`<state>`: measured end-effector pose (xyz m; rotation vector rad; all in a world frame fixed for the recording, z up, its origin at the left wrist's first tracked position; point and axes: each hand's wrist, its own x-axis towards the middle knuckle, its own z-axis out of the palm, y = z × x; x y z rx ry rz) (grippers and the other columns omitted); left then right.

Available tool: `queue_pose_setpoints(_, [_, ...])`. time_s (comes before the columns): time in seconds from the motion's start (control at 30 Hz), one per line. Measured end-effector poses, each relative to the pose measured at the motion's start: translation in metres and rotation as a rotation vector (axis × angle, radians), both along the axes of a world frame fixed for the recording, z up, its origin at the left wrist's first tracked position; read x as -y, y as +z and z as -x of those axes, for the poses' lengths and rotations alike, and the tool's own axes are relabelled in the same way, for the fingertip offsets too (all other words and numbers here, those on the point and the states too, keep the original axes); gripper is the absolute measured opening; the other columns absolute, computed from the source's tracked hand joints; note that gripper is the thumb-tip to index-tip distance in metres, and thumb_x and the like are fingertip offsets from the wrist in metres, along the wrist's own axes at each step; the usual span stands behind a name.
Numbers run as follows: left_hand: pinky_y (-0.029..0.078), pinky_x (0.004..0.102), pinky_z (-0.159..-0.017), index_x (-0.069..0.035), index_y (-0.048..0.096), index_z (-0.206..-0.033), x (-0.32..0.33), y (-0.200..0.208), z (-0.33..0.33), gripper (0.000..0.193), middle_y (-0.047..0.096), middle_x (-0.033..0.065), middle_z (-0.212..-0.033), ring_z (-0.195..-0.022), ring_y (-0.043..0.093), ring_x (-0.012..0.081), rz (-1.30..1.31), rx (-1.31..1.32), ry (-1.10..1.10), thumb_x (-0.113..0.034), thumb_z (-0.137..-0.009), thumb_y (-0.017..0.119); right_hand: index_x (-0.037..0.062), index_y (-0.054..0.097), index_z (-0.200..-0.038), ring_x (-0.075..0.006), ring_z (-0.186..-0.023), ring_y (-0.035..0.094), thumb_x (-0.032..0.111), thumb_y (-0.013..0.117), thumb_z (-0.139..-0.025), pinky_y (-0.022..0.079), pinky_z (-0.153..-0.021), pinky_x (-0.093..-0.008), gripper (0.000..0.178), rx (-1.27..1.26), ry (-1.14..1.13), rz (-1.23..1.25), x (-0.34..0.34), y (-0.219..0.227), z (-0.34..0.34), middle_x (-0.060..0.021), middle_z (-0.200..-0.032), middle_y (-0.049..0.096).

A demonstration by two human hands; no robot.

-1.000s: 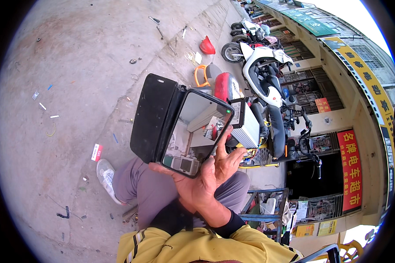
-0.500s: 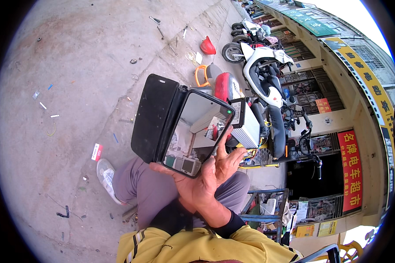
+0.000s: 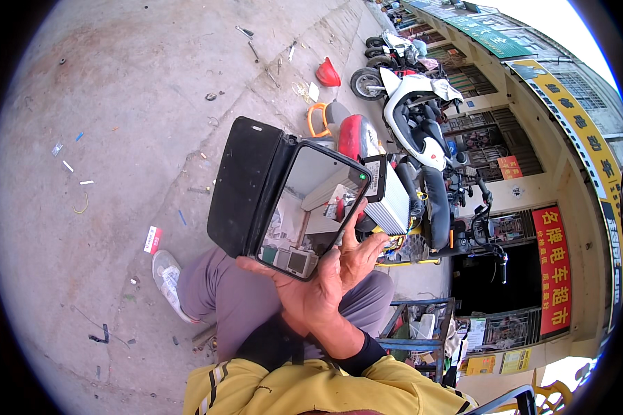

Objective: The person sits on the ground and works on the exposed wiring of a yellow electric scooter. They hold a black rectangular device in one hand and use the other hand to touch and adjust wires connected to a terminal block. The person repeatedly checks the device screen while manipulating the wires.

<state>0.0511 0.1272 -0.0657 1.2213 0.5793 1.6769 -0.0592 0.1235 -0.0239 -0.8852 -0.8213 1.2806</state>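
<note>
A smartphone (image 3: pixel 308 200) in a black flip case is tilted in front of me, with the case's cover (image 3: pixel 246 187) folded out to the left. Its lit screen shows a room with pale furniture and a grey device. My left hand (image 3: pixel 296 294) is closed round the phone's lower end, its thumb at the near edge and its other fingers partly hidden underneath. Beside it, my right hand (image 3: pixel 356 264) has its fingers apart, and the index finger reaches up to the screen's right edge. Both hands are above my lap (image 3: pixel 246 290).
Beyond the phone stand a silver ribbed box (image 3: pixel 389 207), a red rounded thing (image 3: pixel 356 137) and a white scooter (image 3: pixel 408 114). A red bowl-shaped object (image 3: pixel 328 72) and loose tools (image 3: pixel 253 50) lie on the concrete. To my right are a blue metal frame (image 3: pixel 415 343) and shopfronts.
The picture on the phone's screen has shifted slightly. Both hands and the phone stay almost where they were.
</note>
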Motion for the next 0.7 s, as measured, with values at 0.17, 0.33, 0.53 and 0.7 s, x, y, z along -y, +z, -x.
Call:
queue_pose_setpoints(0.17, [0.044, 0.0472, -0.119, -0.011, 0.076, -0.097, 0.0, -0.001, -0.002, 0.025, 0.035, 0.0227, -0.16, -0.149, 0.043, 0.045, 0.01, 0.002, -0.007, -0.003, -0.078, 0.091, 0.0131, 0.021, -0.168, -0.0475, -0.152, 0.043, 0.042, 0.047, -0.114, 0.038, -0.111, -0.0848, 0.066, 0.069, -0.017, -0.032, -0.001, 0.008, 0.007, -0.02, -0.169, 0.036])
queue_pose_setpoints(0.33, [0.043, 0.0477, -0.12, -0.011, 0.076, -0.097, 0.002, -0.006, -0.012, 0.025, 0.035, 0.0225, -0.16, -0.149, 0.043, 0.0453, -0.004, 0.004, 0.014, -0.002, -0.078, 0.09, 0.0137, 0.023, -0.167, -0.0472, -0.152, 0.042, 0.041, 0.046, -0.115, 0.038, -0.112, -0.0846, 0.064, 0.073, -0.011, -0.043, 0.0, 0.007, 0.006, -0.0198, -0.169, 0.036])
queue_pose_setpoints(0.53, [0.042, 0.0475, -0.121, -0.011, 0.076, -0.097, 0.004, -0.021, -0.03, 0.025, 0.035, 0.0223, -0.161, -0.149, 0.043, 0.045, -0.034, -0.067, 0.094, -0.002, -0.078, 0.09, 0.0131, 0.024, -0.166, -0.0461, -0.151, 0.044, 0.039, 0.045, -0.115, 0.038, -0.112, -0.0856, 0.061, -0.062, -0.017, 0.025, 0.007, -0.008, -0.006, -0.0192, -0.168, 0.037])
queue_pose_setpoints(0.7, [0.043, 0.0465, -0.118, -0.011, 0.076, -0.097, -0.01, 0.026, 0.026, 0.024, 0.036, 0.0216, -0.161, -0.147, 0.046, 0.043, -0.012, 0.026, 0.129, -0.003, -0.079, 0.09, 0.0111, 0.023, -0.166, -0.0436, -0.15, 0.044, 0.037, 0.045, -0.116, 0.039, -0.109, -0.087, 0.06, 0.18, -0.064, -0.232, 0.002, -0.007, -0.003, -0.0151, -0.167, 0.036])
